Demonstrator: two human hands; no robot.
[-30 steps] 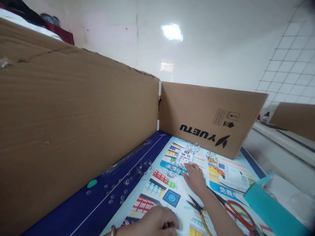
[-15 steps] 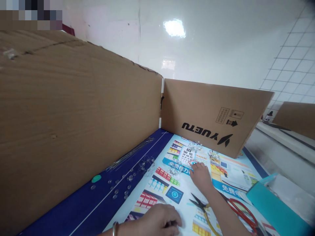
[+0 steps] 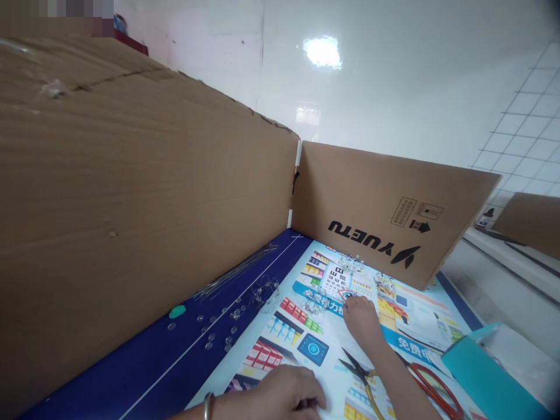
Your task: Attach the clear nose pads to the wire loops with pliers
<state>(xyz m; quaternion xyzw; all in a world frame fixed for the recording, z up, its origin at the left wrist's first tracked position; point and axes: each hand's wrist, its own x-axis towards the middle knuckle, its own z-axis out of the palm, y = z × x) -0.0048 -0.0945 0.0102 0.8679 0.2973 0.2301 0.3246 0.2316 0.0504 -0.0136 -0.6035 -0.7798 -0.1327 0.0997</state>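
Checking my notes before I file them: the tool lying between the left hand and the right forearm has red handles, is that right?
Not quite: the tool lying between the left hand and the right forearm has yellow handles, not red ones, as the head view shows.

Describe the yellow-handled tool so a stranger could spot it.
On the printed sheet, look between the left hand and right forearm. The tool there has dark, parted tips; its yellow handles distinguish it from the red-handled tool past that forearm.
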